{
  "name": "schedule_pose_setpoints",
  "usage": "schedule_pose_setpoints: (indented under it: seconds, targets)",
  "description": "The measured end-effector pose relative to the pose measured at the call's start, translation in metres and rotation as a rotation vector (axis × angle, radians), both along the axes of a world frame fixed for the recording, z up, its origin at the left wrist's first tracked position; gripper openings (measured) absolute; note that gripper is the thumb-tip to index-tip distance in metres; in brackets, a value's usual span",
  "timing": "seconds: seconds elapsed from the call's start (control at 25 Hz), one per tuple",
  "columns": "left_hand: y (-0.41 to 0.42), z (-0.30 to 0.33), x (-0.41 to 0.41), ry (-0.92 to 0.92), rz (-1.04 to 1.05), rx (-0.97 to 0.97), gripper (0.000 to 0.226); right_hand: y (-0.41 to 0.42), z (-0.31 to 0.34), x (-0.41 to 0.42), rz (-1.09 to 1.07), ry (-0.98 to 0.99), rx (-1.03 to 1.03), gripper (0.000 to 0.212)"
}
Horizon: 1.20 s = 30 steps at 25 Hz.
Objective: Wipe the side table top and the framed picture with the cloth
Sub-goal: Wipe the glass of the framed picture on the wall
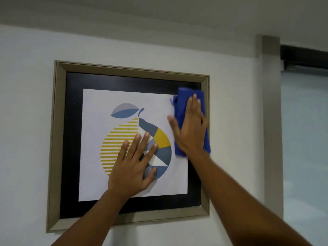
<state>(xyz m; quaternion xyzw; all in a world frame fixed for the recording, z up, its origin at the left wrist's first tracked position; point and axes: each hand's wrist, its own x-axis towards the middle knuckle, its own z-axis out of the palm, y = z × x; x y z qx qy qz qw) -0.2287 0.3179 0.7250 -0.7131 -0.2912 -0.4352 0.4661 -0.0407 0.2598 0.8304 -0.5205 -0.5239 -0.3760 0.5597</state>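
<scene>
A framed picture (58, 139) hangs on the white wall, with a beige frame, a black mat and a print of a striped yellow and blue fruit. My right hand (190, 129) presses a folded blue cloth (182, 100) flat against the picture's upper right part, fingers spread over it. My left hand (134, 166) lies flat on the middle of the print, fingers apart, holding nothing. The side table is out of view.
A grey vertical door frame (270, 121) runs down the wall to the right of the picture. Beyond it are a frosted glass panel (305, 148) and a dark rail (305, 57) above it.
</scene>
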Motion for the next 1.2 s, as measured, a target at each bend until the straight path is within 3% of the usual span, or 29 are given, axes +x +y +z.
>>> schedule_pose_setpoints:
  seconds: [0.08,0.16,0.4,0.6,0.96,1.2]
  targets:
    - [0.001,-0.001,0.000,-0.015,-0.020,-0.009,0.071,0.003,0.024,0.000,-0.022,-0.003,0.047,0.090]
    - [0.002,-0.002,0.000,-0.004,-0.040,-0.017,0.071,0.004,0.004,0.001,-0.001,-0.010,0.046,0.090]
    - [0.004,-0.003,0.001,-0.012,-0.047,-0.030,0.075,-0.007,-0.185,0.000,-0.009,0.025,-0.135,0.090]
    - [-0.009,-0.007,0.006,-0.020,-0.053,-0.138,0.073,-0.026,-0.235,0.014,-0.009,-0.015,-0.260,0.068]
    - [-0.065,-0.073,0.089,0.084,-0.236,-0.481,0.073,-0.065,-0.238,0.040,0.018,-0.082,-0.172,0.047]
    - [-0.114,-0.172,0.187,0.279,-0.437,-0.662,0.075,-0.152,-0.348,0.117,-0.078,0.090,-0.282,0.049]
